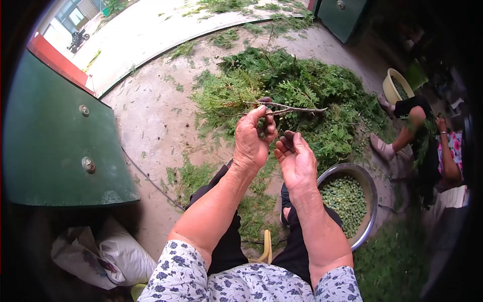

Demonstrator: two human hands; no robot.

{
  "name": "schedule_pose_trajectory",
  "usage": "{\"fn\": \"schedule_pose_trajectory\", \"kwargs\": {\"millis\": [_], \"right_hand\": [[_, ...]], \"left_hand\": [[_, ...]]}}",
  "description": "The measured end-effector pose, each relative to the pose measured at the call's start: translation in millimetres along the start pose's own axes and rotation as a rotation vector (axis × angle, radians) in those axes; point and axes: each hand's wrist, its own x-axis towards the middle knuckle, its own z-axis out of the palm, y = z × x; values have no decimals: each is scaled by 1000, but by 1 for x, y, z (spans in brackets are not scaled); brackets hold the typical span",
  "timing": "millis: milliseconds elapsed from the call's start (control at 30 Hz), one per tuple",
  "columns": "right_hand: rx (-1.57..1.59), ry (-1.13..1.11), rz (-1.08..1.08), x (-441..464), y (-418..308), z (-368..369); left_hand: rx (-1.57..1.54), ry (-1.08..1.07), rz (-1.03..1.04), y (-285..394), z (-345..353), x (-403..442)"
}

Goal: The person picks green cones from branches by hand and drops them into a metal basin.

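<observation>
My left hand (254,133) is closed on a thin, forked branch (297,108), whose bare brown stem points right and whose green sprigs spread to the left. Just below and to the right, my right hand (297,158) has its fingers curled near the branch without touching it; whether something small is between its fingertips cannot be made out. Beyond both hands lies a large heap of green cut foliage (327,90) on the floor. A metal basin (373,194) full of small green cones (344,201) stands to the right of my right forearm.
Another person (450,156) sits at the right, beside a cream basin (389,86). Green metal doors (55,146) stand at the left. White sacks (123,251) lie at the lower left. A dark cable (146,176) crosses the floor (151,105), which has scattered sprigs.
</observation>
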Motion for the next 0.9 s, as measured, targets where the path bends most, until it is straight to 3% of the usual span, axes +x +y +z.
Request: {"fn": "schedule_pose_trajectory", "kwargs": {"millis": [300,367,567,900], "right_hand": [[312,-174,119,21,14,8],[349,-282,137,27,20,1],[409,-197,163,33,25,2],[364,-92,143,26,22,9]], "left_hand": [[206,42,98,-6,7,-9],[169,-38,52,-8,7,-10],[401,-78,216,-15,6,-13],[503,-109,88,-18,4,-12]]}}
